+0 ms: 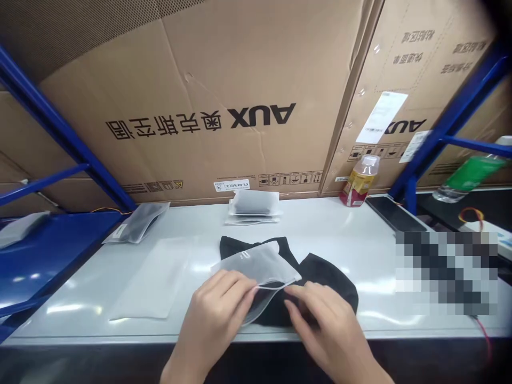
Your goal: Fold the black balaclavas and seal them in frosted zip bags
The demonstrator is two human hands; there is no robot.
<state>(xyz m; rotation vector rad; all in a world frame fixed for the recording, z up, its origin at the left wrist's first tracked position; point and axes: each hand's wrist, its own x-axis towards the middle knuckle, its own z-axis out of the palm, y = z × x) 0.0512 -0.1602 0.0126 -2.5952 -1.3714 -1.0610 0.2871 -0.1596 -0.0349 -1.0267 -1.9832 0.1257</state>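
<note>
A black piece of clothing [320, 277] lies folded on the white table [320, 224] near its front edge. On top of it rests a frosted clear plastic bag [256, 264]. My left hand [218, 314] pinches the bag's open edge from the left, fingers curled on it. My right hand [324, 325] lies on the black cloth just right of the bag's mouth, its fingers pressing the cloth toward the opening.
A flat stack of empty bags [154, 277] lies to the left. A packed grey bag [138, 221] and a pile of packed bags [254, 205] sit at the back. A drink bottle [360, 181], a dark phone [390, 213], large cardboard boxes [224, 96] and blue rack posts [60, 128] surround the table.
</note>
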